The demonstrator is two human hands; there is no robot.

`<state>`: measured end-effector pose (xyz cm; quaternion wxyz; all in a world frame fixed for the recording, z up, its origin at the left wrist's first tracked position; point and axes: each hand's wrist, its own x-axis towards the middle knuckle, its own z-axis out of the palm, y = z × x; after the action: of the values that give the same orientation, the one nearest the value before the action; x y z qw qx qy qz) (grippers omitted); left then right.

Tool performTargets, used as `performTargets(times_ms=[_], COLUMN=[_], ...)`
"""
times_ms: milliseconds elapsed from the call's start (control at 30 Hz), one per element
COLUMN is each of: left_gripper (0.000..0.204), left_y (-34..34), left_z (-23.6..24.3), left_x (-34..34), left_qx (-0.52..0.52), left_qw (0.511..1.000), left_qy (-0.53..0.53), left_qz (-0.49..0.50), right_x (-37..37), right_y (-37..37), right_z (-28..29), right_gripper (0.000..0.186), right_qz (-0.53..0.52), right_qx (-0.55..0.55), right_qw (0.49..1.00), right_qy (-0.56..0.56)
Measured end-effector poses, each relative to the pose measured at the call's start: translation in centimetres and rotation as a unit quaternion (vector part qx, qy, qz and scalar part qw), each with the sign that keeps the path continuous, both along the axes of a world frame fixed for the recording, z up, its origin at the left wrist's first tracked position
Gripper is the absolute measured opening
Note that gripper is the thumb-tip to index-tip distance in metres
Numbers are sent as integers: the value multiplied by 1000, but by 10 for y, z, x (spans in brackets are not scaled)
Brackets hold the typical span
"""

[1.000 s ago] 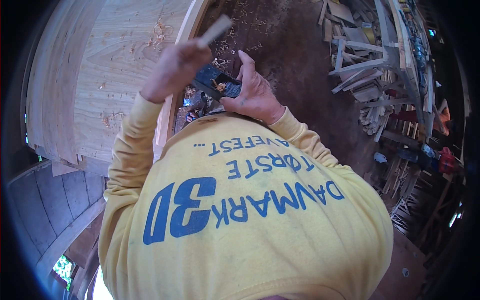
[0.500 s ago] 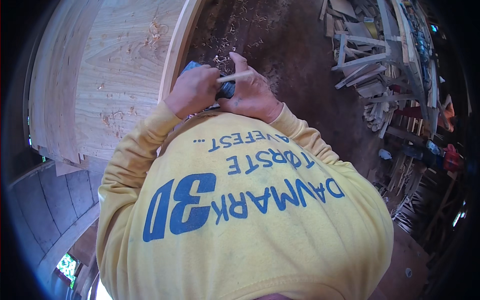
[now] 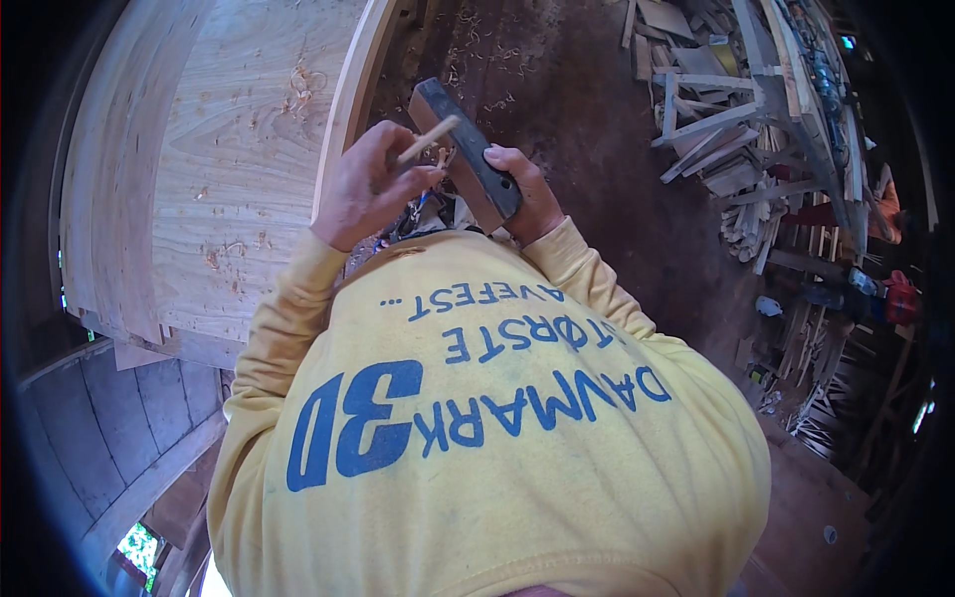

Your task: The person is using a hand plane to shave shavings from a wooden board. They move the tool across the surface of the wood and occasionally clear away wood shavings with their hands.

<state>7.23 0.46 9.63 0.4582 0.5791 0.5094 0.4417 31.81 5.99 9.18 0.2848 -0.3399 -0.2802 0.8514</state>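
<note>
The person's right hand (image 3: 532,194) clasps the plane (image 3: 474,151) by its near end, its length slanting forward-left past the stick (image 3: 430,139) their left hand (image 3: 370,189) pinches.

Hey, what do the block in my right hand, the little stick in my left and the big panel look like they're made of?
Block: probably wood, with a brown, bare-looking side; its smooth dark face could be painted, stained or another material. Stick: likely unfinished wood, pale and matte. Panel: wood, perhaps plywood, seemingly unvarnished, showing wavy grain.
</note>
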Motion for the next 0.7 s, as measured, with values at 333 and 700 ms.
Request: performTargets(times_ms=[333, 700], left_gripper=[9, 17], left_y=[18, -1], left_z=[-16, 14], left_x=[21, 17], left_qx=[33, -93], left_qw=[995, 946], left_qy=[-90, -289], left_qz=[22, 114], right_x=[-11, 5], right_y=[-4, 3], right_z=[10, -14], right_gripper=[54, 65], right_qz=[-56, -59], right_qx=[-63, -54], right_qw=[993, 994], right_qy=[84, 67])
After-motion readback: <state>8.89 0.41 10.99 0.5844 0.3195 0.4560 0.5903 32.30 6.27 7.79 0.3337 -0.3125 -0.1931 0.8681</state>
